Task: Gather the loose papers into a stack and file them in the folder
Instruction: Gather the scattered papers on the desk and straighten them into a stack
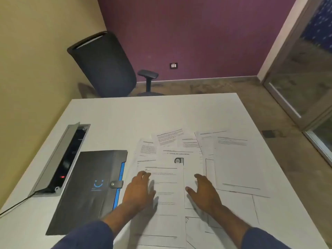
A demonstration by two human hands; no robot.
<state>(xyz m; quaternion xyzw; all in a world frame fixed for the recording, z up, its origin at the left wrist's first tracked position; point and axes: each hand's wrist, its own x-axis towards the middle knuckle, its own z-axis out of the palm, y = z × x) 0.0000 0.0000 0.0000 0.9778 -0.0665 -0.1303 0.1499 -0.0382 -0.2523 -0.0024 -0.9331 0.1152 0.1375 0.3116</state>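
Note:
Several loose printed papers lie scattered and overlapping across the middle and right of the white table. A dark grey folder with a blue edge and a snap strap lies closed to their left. My left hand hovers flat over the left edge of the nearest sheet, fingers spread, holding nothing. My right hand is open above the papers to the right of that sheet, thumb pointing inward, also holding nothing.
An open cable tray with a red light is sunk into the table left of the folder, and a black cable runs off it to the left. A dark office chair stands behind the table's far edge.

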